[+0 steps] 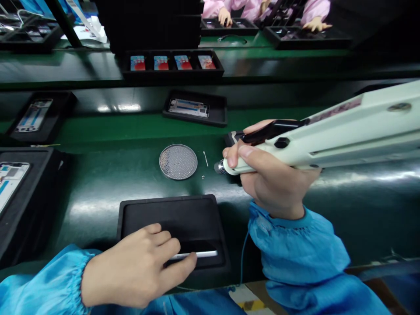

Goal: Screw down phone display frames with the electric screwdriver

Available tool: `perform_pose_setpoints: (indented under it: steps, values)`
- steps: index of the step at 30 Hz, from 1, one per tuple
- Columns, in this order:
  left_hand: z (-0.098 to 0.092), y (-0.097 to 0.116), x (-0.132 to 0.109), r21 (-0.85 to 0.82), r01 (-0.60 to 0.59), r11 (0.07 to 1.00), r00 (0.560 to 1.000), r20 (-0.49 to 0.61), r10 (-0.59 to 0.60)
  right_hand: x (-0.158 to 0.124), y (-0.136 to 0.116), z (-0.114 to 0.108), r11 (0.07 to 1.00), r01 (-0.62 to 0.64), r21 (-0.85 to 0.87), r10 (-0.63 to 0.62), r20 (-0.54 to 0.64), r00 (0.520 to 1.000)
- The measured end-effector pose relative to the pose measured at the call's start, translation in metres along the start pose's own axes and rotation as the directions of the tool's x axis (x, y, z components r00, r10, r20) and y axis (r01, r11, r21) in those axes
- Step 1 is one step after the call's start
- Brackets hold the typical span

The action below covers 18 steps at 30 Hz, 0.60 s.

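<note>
R hand (272, 183) clasps an electric screwdriver (331, 140), fingers and thumb wrapped round its pale body, bit end pointing left, just beside a dark device (231, 139) partly hidden under the hand. L hand (138, 262), fingers loosely curled, rests w/ fingertips on a thin silver metal strip (193, 254) in a black tray (167, 199) on the green worktop (82, 183); whether it pinches the strip is hard to tell. Round perforated screw dish (178, 162) lies between the hands, tiny screws (202, 177) and a white swab (205, 158) just beside it. Beyond: phone panels (160, 62) in black trays, co-worker's hands (225, 16) in pink sleeves at top.
</note>
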<state>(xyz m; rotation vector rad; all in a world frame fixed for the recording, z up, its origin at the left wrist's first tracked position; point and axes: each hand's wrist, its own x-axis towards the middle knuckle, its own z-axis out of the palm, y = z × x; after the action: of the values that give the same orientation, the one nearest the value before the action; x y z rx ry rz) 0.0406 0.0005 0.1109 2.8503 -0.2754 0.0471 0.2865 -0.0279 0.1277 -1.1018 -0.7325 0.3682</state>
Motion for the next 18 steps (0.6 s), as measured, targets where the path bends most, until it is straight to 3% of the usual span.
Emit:
perform_pose_setpoints:
  steps: [3, 10, 18]
  values:
    - [0.001, 0.000, -0.001, 0.009, -0.014, 1.000, 1.000, -0.017, 0.014, 0.000, 0.001, 0.000, 1.000, 0.012, 0.004, -0.012, 0.005, 1.000]
    - [0.004, -0.008, -0.010, -0.059, -0.049, 0.997, 0.970, -0.241, 0.034, 0.001, 0.002, -0.002, 0.999, 0.029, 0.037, -0.030, 0.048, 0.998]
    - [0.006, -0.010, -0.009, -0.162, -0.085, 0.983, 0.966, -0.255, 0.042, 0.002, -0.002, 0.003, 1.000, -0.012, 0.011, 0.012, -0.044, 0.999]
